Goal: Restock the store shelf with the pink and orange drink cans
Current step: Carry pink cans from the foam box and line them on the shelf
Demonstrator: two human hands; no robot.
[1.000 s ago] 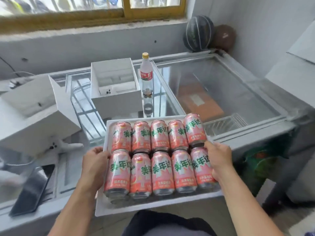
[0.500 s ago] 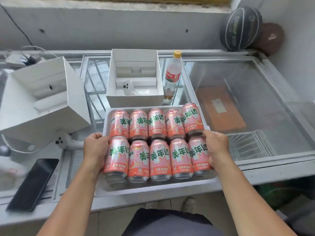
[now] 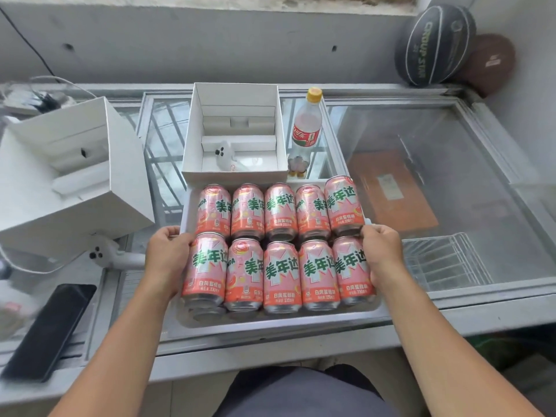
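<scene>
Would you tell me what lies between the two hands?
Head view: five front-row pink cans in the white tray, between left hand and right hand.

Both bare forearms are reaching fwd from the bottom edge, angling slightly inward. L hand point(image 3: 170, 257) is gripping the left side of the tray point(image 3: 270, 322), fingers curled at its edge. R hand point(image 3: 382, 254) is gripping the right side likewise.

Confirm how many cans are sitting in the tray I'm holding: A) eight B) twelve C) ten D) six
C: the white tray carries two rows of five pink cans, ten in all, with the left hand and the right hand gripping its two sides.
</scene>
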